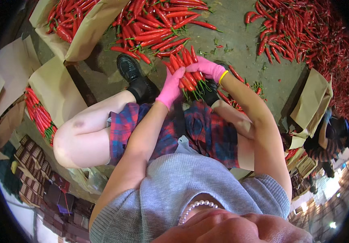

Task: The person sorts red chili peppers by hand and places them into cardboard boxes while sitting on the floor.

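Head view: chillies were gripped between left hand and right hand, seemingly mid-bunching; aligning seemed needed next.

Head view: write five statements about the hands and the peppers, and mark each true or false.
1. The left hand and the right hand both hold one bunch of red peppers. True.
2. Both hands are bare. False: they wear pink gloves.
3. A yellow band sits at the right wrist. True.
4. The green stems of the held bunch point away from the person. False: they point toward the person.
5. The cardboard box at the upper left holds only green peppers. False: the peppers seen in it are red.
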{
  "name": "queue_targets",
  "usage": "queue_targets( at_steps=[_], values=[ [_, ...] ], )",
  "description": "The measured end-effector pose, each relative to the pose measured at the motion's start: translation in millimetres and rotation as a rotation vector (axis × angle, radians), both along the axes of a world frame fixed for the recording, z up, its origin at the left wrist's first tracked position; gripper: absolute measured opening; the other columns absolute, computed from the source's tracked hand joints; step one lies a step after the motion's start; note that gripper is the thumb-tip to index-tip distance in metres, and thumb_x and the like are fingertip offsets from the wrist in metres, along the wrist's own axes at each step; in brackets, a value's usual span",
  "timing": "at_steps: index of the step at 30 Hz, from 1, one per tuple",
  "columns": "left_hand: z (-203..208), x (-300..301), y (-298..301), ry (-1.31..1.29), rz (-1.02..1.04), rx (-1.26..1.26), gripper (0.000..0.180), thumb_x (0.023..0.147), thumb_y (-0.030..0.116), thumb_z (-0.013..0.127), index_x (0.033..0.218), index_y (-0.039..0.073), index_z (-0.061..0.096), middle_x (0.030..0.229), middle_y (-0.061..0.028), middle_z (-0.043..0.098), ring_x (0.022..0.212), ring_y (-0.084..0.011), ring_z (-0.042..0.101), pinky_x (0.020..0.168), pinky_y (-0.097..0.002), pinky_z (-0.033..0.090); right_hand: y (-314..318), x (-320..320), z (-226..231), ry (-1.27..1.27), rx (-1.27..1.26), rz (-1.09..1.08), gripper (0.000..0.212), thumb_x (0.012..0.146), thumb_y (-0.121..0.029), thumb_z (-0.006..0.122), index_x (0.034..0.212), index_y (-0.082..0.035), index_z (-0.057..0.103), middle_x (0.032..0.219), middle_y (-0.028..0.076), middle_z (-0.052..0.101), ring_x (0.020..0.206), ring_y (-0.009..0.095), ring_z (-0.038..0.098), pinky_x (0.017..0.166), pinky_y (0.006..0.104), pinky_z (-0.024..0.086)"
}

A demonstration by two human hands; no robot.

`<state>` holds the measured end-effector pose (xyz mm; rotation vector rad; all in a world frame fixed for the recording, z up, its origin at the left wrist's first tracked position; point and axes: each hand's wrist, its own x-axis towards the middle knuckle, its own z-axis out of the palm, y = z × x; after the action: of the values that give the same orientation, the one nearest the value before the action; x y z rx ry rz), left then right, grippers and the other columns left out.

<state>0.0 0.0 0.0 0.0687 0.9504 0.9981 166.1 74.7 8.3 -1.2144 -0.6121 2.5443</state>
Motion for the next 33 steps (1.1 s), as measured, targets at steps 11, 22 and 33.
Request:
queue_targets(
  at_steps=[11, 22, 33],
  values=[
    [41, -47, 117, -0.022, -0.847, -0.151, 0.052, 0.094, 0.024, 0.065, 0.141, 0.012, 0.047, 0.126, -0.0083, 0.063, 0.105, -0.0235, 0.066, 0.084, -0.0452, 0.057, -9, -13, -3, 0.161, -0.004, -0.476, 0.047, 0.086, -0.004, 0.067, 0.132, -0.004, 0.055, 0.121, 0.009, 0.066, 0.109, 0.023, 0.064, 0.097, 0.0389, 0.051],
    [22, -39, 54, -0.227, -0.879, -0.764, 0.049, 0.099, 0.049, 0.051, 0.131, 0.012, 0.054, 0.118, -0.0091, 0.068, 0.102, -0.027, 0.068, 0.092, -0.0457, 0.054, -56, -2, -2, 0.202, -0.878, -0.256, 0.039, 0.095, -0.036, 0.062, 0.121, -0.007, 0.061, 0.112, 0.01, 0.071, 0.096, 0.023, 0.07, 0.087, 0.0374, 0.056],
    [2, -50, 46, -0.515, -0.771, -1.107, 0.055, 0.101, 0.052, 0.042, 0.133, 0.009, 0.054, 0.129, -0.0123, 0.063, 0.111, -0.0298, 0.065, 0.099, -0.048, 0.05, -54, -4, -2, 0.29, -0.97, -0.117, 0.038, 0.099, -0.043, 0.052, 0.112, -0.01, 0.065, 0.098, 0.006, 0.074, 0.082, 0.022, 0.072, 0.075, 0.0366, 0.059]
  ],
)
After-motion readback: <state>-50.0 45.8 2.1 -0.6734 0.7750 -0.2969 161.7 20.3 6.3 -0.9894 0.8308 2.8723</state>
